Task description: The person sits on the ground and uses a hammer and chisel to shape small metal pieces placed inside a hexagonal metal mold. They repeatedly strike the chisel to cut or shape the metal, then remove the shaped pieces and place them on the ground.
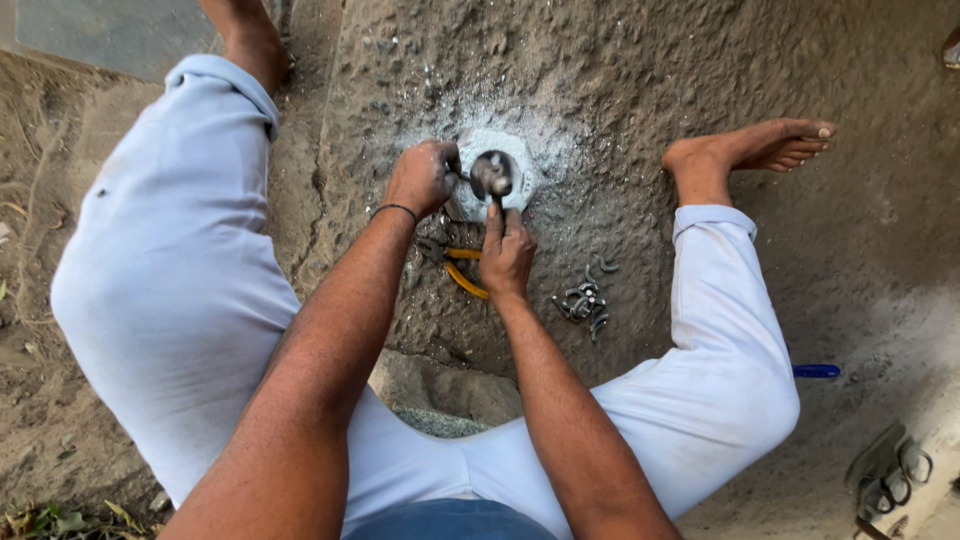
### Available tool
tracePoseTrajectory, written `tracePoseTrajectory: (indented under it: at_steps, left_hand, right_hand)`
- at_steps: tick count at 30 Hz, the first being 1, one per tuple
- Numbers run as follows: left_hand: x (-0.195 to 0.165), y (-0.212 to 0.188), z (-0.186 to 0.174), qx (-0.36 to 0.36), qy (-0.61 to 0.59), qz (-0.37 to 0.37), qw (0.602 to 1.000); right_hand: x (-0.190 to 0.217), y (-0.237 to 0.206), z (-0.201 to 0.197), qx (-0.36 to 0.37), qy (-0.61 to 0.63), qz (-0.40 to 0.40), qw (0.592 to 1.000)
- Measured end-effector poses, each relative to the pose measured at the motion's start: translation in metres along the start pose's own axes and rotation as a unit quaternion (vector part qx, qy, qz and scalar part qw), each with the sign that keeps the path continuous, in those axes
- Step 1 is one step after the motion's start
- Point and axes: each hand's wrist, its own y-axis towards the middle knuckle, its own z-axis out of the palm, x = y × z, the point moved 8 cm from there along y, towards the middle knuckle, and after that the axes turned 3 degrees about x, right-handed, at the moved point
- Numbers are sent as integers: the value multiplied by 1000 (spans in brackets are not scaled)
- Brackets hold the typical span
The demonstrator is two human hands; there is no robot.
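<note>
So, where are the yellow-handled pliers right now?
The yellow-handled pliers lie on the ground just left of the right hand, below the left hand.

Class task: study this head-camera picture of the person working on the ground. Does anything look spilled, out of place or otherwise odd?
Pale grey powder is scattered over the dirt around the round metal block where the hammer is. Small metal pieces lie loose in the dirt, and yellow-handled pliers sit half under the right hand.
</note>
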Motion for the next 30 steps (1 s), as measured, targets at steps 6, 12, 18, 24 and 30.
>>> tracePoseTrajectory:
  at_steps: [6, 12, 18, 24, 30]
  left_hand:
    - [-1, -1, -1, 20, -9, -30, 999]
    - [-11, -6, -21, -67, -19, 16, 997]
    - [-30, -13, -23, 15, -303, -28, 952]
    - [-80, -34, -2, 188, -476, -14, 859]
    - [-93, -35, -5, 204, -471, -10, 858]
  right_hand:
    - [-7, -8, 7, 47, 26, 42, 998]
    - [9, -41, 22, 123, -115, -70, 983]
    - [13, -17, -15, 17, 35, 22, 999]
    - [22, 15, -59, -41, 417, -45, 907]
    - [20, 15, -70, -41, 460, -73, 884]
